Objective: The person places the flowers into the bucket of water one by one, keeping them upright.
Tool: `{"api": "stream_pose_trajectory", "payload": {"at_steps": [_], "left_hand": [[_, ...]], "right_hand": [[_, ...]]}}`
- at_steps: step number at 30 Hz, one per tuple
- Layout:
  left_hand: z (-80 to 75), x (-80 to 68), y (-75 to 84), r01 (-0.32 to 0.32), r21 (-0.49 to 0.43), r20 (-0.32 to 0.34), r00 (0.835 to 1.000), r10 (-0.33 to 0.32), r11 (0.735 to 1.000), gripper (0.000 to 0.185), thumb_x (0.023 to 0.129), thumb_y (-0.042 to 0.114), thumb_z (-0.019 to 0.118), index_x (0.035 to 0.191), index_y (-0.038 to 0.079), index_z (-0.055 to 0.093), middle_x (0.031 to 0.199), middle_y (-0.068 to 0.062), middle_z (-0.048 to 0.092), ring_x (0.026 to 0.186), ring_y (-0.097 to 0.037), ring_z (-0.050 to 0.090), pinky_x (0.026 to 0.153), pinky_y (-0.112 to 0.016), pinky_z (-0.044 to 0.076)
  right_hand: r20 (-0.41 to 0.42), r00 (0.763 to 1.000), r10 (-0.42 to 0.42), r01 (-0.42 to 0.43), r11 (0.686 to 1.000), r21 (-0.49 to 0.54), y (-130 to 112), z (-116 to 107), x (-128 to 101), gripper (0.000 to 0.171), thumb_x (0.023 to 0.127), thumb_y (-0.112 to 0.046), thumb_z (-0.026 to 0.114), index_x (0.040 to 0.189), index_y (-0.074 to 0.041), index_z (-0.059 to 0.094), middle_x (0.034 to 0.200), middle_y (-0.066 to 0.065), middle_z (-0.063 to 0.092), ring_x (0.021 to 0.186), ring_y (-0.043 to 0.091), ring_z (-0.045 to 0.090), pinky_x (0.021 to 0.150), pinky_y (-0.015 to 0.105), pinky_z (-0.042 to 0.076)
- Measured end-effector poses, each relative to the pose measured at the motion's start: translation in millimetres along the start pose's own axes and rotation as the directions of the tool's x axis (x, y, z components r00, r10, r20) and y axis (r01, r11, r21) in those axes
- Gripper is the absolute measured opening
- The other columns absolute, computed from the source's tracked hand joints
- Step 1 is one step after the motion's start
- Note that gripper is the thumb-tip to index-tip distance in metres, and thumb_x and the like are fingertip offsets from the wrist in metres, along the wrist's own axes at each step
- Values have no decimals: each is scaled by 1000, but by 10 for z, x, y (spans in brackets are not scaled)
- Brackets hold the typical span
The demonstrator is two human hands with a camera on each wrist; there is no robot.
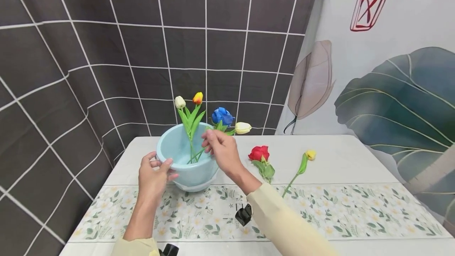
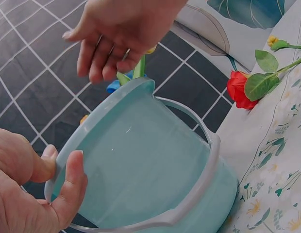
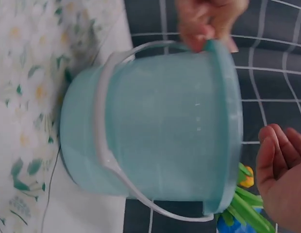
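A light blue bucket (image 1: 197, 174) with a pale handle (image 2: 209, 160) stands on the table. My left hand (image 1: 152, 177) grips its rim on the left side, thumb and fingers on either side of the wall. Over the right rim hovers my right hand (image 1: 225, 151), its fingers loosely bent with nothing between them. Inside the bucket stand a white tulip (image 1: 180, 102) and an orange-red tulip (image 1: 197, 98). A blue flower (image 1: 222, 116) and a cream tulip (image 1: 243, 128) lean out over the right rim, their stems partly behind the right hand.
Right of the bucket, a red rose (image 1: 259, 153) and a yellow tulip (image 1: 311, 155) lie on the white table (image 1: 330, 169). A floral-printed strip (image 1: 341, 208) crosses the tabletop. Behind hang a dark gridded cloth (image 1: 227, 50) and a leaf-patterned cloth (image 1: 320, 102).
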State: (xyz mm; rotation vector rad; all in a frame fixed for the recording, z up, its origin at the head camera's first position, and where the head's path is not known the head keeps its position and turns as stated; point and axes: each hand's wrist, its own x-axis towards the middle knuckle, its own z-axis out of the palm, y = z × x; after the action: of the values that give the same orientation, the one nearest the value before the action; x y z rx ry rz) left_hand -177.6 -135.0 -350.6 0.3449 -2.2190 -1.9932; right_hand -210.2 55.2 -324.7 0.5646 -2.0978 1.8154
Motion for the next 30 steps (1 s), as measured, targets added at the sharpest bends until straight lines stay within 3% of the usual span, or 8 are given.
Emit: {"api": "stream_pose_trajectory", "payload": {"at_steps": [5,11,16,21,25,30], "left_hand": [[24,18,-15,8,5,1,1000,-8,1000,64,100,12,51,152,7,14,121,-17,36,78,-10,66,76,-22,63],[29,24,-18,16,15,10,1000,-16,1000,65,101,14,51,153,8,12,122,-16,36,76,-8,66,77,-22,63],[-6,17,-4,26,32,-6,1000,-26,999,65,101,14,51,153,10,13,121,-14,36,73,-6,66,75,-23,64],[-28,39,30,37,34,-24,999,-36,999,64,100,14,51,153,11,14,117,-11,36,70,-3,65,74,-24,64],[-28,59,48,48,28,-28,998,-47,998,64,100,14,51,153,12,14,115,-9,36,70,-3,64,74,-24,64],[13,59,24,60,41,-22,998,-59,997,64,101,15,50,153,12,14,113,-8,36,69,-2,64,73,-23,64]], "right_hand": [[-37,993,116,-105,971,217,-37,-285,-139,38,105,-21,43,109,13,60,88,22,66,66,17,63,53,20,57],[-149,947,286,-231,924,303,18,-887,-473,39,105,-27,40,111,8,57,87,13,67,65,18,65,50,22,58],[-233,878,418,-365,900,237,92,-1406,-838,43,105,-38,37,118,1,49,92,8,66,69,17,68,54,26,63],[-278,820,501,-506,861,58,160,-1775,-1154,58,102,-49,31,134,-1,38,106,14,59,78,17,69,62,32,65],[-298,761,576,-614,788,-43,261,-1940,-1294,61,103,-49,31,142,-1,31,108,20,57,78,20,69,63,32,65],[-290,673,680,-719,693,-43,453,-2000,-1334,58,104,-42,35,143,1,30,98,18,60,71,19,67,61,32,65]]}}
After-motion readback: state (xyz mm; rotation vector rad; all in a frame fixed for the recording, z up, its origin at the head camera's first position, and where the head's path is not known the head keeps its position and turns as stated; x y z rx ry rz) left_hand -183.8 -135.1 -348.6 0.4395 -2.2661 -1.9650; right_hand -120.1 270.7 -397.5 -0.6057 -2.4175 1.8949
